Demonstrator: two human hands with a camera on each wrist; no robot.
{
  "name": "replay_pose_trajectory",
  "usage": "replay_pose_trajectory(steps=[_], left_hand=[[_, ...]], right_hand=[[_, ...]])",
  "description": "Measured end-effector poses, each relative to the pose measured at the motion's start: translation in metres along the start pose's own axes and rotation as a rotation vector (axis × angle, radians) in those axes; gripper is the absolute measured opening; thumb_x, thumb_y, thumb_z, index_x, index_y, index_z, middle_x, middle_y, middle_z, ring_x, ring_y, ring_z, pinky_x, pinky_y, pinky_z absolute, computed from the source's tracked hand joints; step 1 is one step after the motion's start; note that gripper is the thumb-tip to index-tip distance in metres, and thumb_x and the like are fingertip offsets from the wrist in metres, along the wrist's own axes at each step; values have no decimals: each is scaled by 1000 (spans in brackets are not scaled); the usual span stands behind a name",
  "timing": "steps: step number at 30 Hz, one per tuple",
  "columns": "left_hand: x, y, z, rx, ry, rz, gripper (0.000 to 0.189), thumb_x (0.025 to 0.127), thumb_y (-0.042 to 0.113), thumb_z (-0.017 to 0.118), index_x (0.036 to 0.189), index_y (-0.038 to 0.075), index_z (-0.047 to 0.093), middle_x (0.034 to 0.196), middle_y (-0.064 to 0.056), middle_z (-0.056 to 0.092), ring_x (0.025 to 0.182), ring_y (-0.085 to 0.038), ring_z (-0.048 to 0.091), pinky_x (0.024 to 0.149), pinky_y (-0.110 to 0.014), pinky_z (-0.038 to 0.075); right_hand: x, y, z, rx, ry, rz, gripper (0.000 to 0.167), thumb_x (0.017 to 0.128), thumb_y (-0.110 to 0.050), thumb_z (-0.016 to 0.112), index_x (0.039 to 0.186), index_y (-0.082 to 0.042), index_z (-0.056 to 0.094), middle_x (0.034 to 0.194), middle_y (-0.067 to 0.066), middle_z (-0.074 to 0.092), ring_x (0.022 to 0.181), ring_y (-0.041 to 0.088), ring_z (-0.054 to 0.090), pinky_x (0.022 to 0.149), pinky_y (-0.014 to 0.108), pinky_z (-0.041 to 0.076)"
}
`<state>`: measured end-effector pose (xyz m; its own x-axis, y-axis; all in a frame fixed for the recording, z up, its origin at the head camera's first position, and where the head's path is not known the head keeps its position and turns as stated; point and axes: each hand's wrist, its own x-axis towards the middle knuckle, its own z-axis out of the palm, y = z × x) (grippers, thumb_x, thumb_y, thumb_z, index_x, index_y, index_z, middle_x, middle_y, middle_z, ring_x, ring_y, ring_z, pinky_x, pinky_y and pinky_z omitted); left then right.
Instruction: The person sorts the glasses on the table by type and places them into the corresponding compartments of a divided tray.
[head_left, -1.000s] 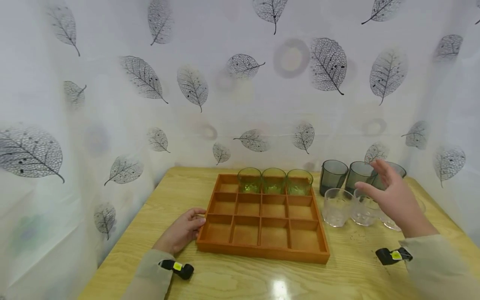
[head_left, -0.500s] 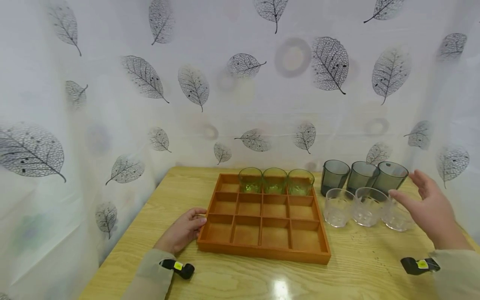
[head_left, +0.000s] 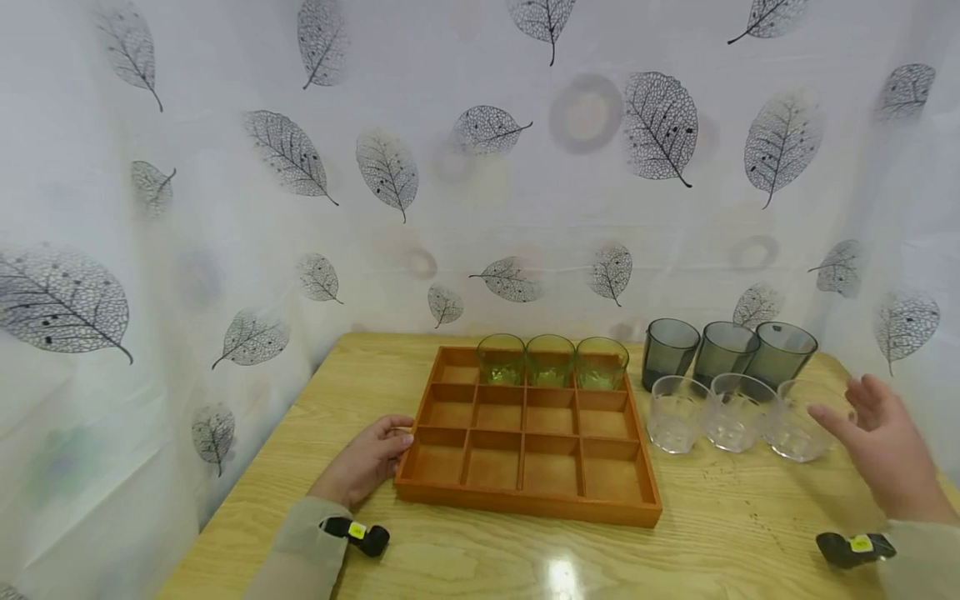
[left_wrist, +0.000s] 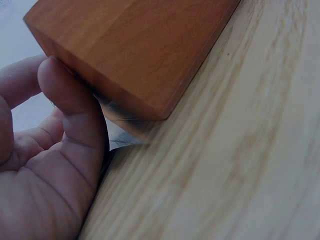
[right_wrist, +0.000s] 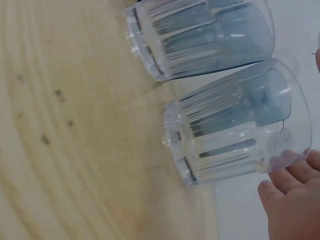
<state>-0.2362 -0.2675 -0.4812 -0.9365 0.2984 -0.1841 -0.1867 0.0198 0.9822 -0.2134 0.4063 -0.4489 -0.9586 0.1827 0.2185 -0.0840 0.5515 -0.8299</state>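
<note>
My left hand (head_left: 363,462) rests against the left wall of an orange-brown wooden compartment tray (head_left: 525,504). In the left wrist view its thumb (left_wrist: 70,100) lies at the tray's outer side, near a corner. My right hand (head_left: 888,446) is at the right side of the rightmost clear glass (head_left: 798,437), fingers spread and slightly bent. The right wrist view shows its fingertips right at that glass's rim, not wrapped round it. Two more clear glasses, a middle one (head_left: 731,425) and a left one (head_left: 672,429), stand upright in the same row.
Three grey glasses (head_left: 667,354) stand behind the clear ones. Three green glasses (head_left: 551,367) sit in the tray's back row, in the compartments right of the back-left one. A white leaf-print curtain (head_left: 480,208) hangs behind the wooden table (head_left: 450,554).
My right hand has swung right from over the clear glasses, then come down and forward to the rightmost one's side. The left hand stays at the tray.
</note>
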Motion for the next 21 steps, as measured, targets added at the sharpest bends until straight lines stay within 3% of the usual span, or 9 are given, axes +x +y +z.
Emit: replay_pose_trajectory(steps=[1, 7, 15, 21], left_hand=[[0, 0, 0, 1, -3, 1, 46, 105, 17, 57, 142, -2, 37, 99, -2, 56, 73, -11, 51, 65, -25, 45], [1, 0, 2, -5, -13, -2, 46, 105, 17, 58, 141, -2, 37, 99, -2, 56, 73, -11, 51, 66, -25, 45], [1, 0, 2, -1, 7, -19, 45, 106, 17, 57, 142, -1, 37, 99, -3, 55, 75, -13, 50, 66, -26, 44], [-1, 2, 1, 7, 8, -23, 49, 105, 19, 58, 144, -2, 36, 100, -4, 54, 77, -14, 50, 68, -27, 44]], right_hand=[[-1, 4, 0, 18, -15, -4, 92, 105, -30, 57, 161, -16, -15, 166, 17, -9, 153, 27, -1, 99, 0, 13], [-6, 23, 3, 38, -58, -60, 91, 106, -20, 56, 160, -20, -17, 168, 7, -5, 146, 0, 7, 100, 1, 17], [-4, 29, 8, -42, -62, -60, 91, 104, -25, 60, 161, -11, -11, 163, 26, 13, 124, -9, 34, 89, -2, 25], [0, 28, 13, -32, -105, 0, 95, 103, -29, 61, 158, -2, -12, 156, 38, 18, 101, -17, 36, 80, 2, 35]])
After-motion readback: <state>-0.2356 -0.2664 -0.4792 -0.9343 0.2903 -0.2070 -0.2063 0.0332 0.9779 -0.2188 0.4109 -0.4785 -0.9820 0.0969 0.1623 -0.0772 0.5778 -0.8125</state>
